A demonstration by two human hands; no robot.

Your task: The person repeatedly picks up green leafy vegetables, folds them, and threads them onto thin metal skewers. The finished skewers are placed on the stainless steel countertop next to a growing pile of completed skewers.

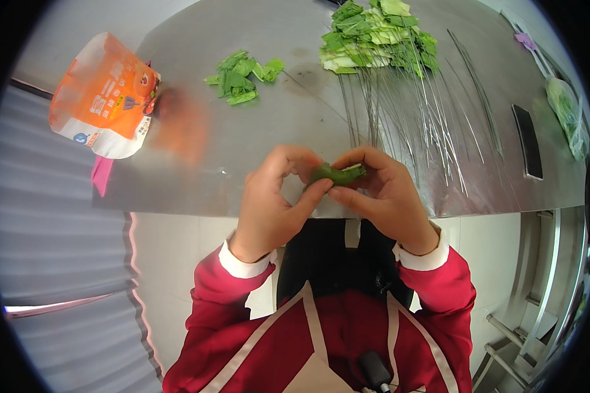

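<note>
Between the fingertips of my left hand [280, 196] and my right hand [383, 191] is a small folded or rolled green leaf [341, 175]. Both thumbs press on its near side, above the table's front edge. Beyond my right hand, many thin metal skewers [403, 118] fan across the steel table [275, 127]. Their far ends lie among a large pile of leafy greens [378, 39], where stacked leaves are threaded on skewers. A smaller heap of loose leaves [241, 76] sits farther off on the left.
An orange and white printed bag [105, 96] stands at the table's left side, over a pink item [102, 175]. To the right lie more skewers [477, 88], a dark phone [526, 141] and greens in a clear plastic bag [565, 115]. A metal frame [545, 290] stands at lower right.
</note>
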